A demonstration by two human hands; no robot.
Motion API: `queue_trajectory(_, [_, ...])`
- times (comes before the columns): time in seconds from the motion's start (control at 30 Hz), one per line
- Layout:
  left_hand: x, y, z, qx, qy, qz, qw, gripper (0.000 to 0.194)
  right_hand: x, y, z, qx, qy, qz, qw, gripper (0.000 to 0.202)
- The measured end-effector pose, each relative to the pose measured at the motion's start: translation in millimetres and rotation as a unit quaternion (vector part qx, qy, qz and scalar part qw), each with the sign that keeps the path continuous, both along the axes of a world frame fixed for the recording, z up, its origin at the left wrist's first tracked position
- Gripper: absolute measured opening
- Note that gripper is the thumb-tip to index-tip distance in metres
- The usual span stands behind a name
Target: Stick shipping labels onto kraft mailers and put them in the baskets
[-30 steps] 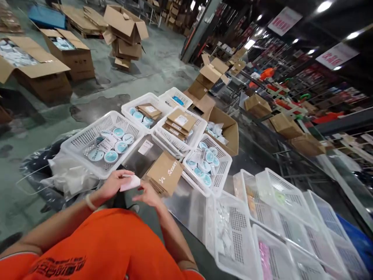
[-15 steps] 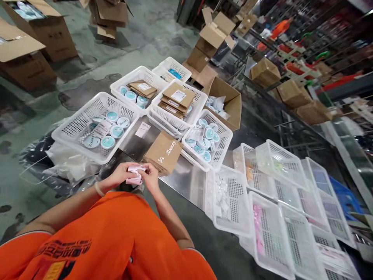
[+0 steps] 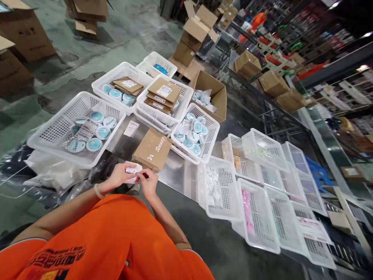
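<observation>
Head view: remotely, I see the left hand (image 3: 120,175) gripping pink-and-white slips (image 3: 133,170), right hand (image 3: 149,182) pinching their edge. Just beyond the fingers, top mailer (image 3: 154,147) looks unlabelled; farther, basketed mailers (image 3: 163,91) labelled. I judge those done, these slips left.

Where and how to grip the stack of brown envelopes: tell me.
Grip the stack of brown envelopes by its near edge, from the front, thumb on top. It lies flat with that edge towards the right hand, while white baskets stand close behind, so this approach looks most open.
</observation>
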State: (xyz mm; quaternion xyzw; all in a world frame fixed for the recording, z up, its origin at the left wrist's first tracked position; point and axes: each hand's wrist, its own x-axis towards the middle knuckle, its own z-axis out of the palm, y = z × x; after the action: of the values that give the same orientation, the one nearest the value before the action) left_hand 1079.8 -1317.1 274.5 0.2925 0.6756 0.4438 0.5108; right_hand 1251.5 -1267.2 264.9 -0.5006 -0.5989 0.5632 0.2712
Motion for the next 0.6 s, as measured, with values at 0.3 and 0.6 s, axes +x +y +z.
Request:
queue_trajectory(0.3, [19,7,-15.3,-0.103,-0.250,-0.073,0.960,0.051,19,145,35.1,0.217,-0.130,-0.071,0.965,0.016])
queue_trajectory(0.6, [37,4,-41.8,-0.102,-0.239,-0.048,0.964,0.062,-8,223,15.9,0.188,-0.292,-0.053,0.936,0.007])
